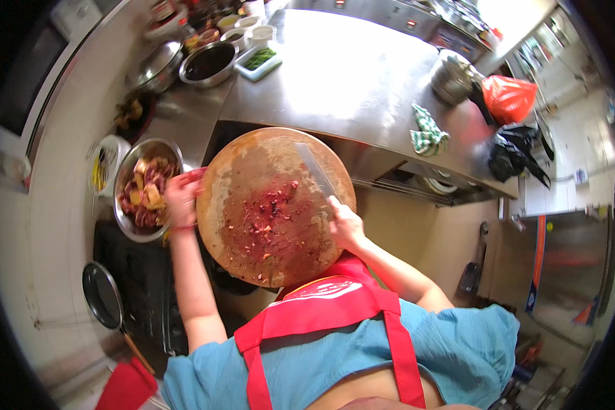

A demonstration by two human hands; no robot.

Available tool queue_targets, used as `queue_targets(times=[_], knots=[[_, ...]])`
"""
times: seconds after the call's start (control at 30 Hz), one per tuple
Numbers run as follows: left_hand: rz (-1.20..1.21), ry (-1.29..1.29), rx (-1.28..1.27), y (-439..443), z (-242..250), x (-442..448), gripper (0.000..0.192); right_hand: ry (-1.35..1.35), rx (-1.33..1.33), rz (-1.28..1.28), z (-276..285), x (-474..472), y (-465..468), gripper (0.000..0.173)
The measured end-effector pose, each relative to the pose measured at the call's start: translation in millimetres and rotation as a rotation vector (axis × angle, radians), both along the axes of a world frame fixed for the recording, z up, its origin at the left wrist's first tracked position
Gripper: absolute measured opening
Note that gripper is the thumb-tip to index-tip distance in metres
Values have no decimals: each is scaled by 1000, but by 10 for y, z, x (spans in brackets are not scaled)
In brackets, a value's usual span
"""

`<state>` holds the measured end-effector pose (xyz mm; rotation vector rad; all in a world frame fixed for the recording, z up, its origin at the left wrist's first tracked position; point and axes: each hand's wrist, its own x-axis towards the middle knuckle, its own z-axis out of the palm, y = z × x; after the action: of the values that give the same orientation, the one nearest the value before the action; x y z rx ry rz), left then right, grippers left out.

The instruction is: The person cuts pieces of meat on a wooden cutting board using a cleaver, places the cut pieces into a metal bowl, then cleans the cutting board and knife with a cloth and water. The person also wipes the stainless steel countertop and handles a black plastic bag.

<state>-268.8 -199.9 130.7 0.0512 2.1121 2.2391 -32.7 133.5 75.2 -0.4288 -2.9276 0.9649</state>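
A round wooden chopping block [307, 261] lies before me, its middle smeared red and strewn with small scraps of meat. My right hand [346, 225] grips the handle of a cleaver [316, 168], whose blade rests over the block's right side and points away from me. At the block's left edge is my left hand [183, 199], blurred, with reddened fingers apart and nothing seen in them; whether it touches the rim I cannot tell. Just left of it, a steel bowl [124, 225] holds cut pieces of dark red meat [154, 171] with paler yellowish parts.
Behind the block runs a steel counter [307, 97] with a checked cloth [428, 133], a pot [451, 79] and a red plastic bag [508, 97]. A tray of chopped greens [259, 60] and a dark-filled basin [207, 64] stand back left. A frying pan [101, 294] lies lower left.
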Motion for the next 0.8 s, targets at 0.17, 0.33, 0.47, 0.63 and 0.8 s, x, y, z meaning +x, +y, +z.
queue_targets(times=[0.17, 0.33, 0.47, 0.63, 0.8], knots=[[518, 473, -1163, -1200, 427, -13, 44, -184, 114, 81, -191, -251, -301, 57], [483, 76, -735, -1480, -174, 345, 45, -193, 146, 276, -230, -273, -298, 34], [543, -259, -474, -1365, -534, 569, 53, -30, 262, 238, -126, -442, 421, 26], [575, -315, -517, -1088, -502, 698, 49, 240, 584, -145, -78, -723, 2158, 36], [683, -313, -629, -657, -443, 938, 46, -135, 669, -265, -483, -929, 3787, 67]])
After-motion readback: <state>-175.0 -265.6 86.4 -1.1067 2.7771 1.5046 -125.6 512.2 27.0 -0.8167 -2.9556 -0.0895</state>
